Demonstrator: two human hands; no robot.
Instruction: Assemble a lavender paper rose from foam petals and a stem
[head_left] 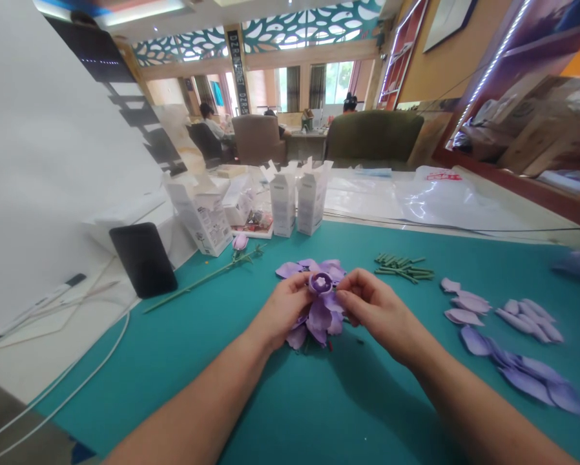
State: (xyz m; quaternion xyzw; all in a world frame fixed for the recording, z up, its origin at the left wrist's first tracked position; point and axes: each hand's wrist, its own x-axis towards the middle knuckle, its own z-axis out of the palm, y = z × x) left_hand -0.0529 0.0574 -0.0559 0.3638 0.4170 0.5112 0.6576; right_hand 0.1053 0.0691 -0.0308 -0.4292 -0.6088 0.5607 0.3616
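Observation:
Between my hands is a purple artificial flower [320, 314], with a round cup-like center facing up and petals hanging below it. My left hand [290, 302] is closed on the flower's left side, thumb and fingers near the center. At the right, my right hand [370, 298] pinches the edge of a petal beside the center. More lilac petals lie just behind the flower, partly covered by it. Small green pieces show beneath it on the teal mat [290, 413].
Short green stems [403, 268] and groups of loose purple petals [522, 368] lie to the right. A long green stem with a pink bud [240, 242], a black phone [143, 260] and white boxes [283, 200] stand or lie left and behind. White cables [91, 374] cross the left edge. People sit farther back.

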